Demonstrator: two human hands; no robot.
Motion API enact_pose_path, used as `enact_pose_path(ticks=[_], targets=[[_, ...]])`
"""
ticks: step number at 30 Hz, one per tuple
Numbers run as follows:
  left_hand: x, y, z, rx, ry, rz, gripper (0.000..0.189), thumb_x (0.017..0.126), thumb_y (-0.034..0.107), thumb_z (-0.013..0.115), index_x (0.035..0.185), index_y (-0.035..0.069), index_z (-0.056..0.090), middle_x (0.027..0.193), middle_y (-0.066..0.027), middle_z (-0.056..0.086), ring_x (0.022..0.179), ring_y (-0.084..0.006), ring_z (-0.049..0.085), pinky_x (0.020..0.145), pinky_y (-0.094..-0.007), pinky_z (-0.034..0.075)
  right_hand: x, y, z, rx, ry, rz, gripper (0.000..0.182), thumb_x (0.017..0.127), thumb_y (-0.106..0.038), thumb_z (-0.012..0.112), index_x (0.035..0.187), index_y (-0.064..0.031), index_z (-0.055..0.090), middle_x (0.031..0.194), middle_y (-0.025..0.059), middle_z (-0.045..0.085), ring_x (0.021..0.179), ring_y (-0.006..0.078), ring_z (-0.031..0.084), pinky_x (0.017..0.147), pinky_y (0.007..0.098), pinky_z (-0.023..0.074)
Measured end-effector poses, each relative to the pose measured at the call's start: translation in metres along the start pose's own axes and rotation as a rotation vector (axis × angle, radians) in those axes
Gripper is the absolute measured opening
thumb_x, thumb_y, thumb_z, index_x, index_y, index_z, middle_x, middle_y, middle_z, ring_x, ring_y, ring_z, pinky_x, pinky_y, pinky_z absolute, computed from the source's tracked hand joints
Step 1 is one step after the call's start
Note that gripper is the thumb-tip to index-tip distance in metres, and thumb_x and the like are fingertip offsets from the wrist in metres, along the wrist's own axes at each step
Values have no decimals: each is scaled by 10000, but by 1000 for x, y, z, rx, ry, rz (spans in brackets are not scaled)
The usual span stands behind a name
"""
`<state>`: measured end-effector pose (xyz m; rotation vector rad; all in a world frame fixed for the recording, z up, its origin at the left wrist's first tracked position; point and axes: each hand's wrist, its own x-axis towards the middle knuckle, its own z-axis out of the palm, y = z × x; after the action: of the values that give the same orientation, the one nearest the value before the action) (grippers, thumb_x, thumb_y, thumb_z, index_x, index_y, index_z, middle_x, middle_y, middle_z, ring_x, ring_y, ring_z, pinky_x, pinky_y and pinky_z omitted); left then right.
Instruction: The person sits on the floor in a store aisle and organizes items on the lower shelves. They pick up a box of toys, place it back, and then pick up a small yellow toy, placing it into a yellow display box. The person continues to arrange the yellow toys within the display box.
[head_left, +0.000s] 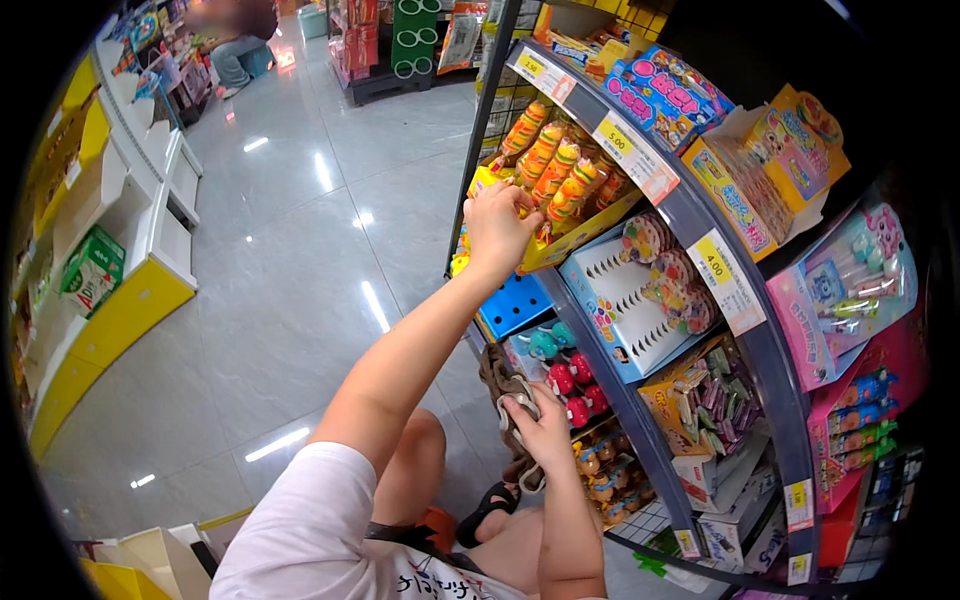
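Observation:
My left hand (501, 225) reaches to a yellow display box (577, 244) on a shelf. Its fingers curl at the lower ends of several wrapped orange-and-yellow candies (559, 174) standing in that box. Whether they grip a candy is hidden. Lower down, my right hand (541, 427) is closed around a crumpled brown cloth (499, 375) with a pale edge, which hangs beside the shelf. Just beyond the right hand are red and teal round toys or candies (570, 379) on a lower shelf.
The curved dark shelf rack (551, 300) bears price tags and a white-and-blue box of round candies (611, 304). Boxed sweets (667, 97) stand on its top. Across the grey tiled floor (300, 262) is a yellow-and-white shelf unit (142, 300). Far back, a person (232, 45) sits low.

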<state>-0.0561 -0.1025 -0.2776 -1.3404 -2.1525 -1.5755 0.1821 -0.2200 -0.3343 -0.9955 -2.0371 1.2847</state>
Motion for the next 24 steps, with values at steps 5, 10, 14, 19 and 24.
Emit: enact_pose_path(ticks=[5,10,14,19,24], targets=[[-6,-2,0,-42,18,21,156,791,223,737,857,82,743,834,-61,632,843,-245,609,743,-374,381,1,7,0,-11,-24,13,300,876,-226,715,1040,23,680,1066,165,646,984,304,633,873,344,477],[-4,-6,-2,-74,-2,31,120,824,191,711,864,83,745,859,-62,655,876,-250,618,749,-382,383,3,4,5,-21,-33,6,266,875,-208,710,1030,7,690,1061,154,652,982,295,636,870,340,479],[-7,-3,3,-82,62,77,85,805,173,715,834,97,743,814,-49,643,856,-258,611,747,-402,388,5,5,8,-53,-51,21,273,875,-210,710,1035,10,688,1053,148,659,980,299,639,866,342,480],[-10,-10,-11,-189,81,65,79,804,156,713,854,95,718,824,-47,662,847,-255,612,753,-411,393,5,18,10,-102,-78,60,288,877,-224,711,1044,9,686,1048,151,662,973,305,644,860,346,483],[27,-37,-23,-186,172,56,119,802,143,730,886,91,663,827,-40,692,812,-233,635,741,-384,418,8,33,12,-62,-72,119,297,877,-238,713,1043,7,687,1048,154,660,971,301,643,856,348,483]])
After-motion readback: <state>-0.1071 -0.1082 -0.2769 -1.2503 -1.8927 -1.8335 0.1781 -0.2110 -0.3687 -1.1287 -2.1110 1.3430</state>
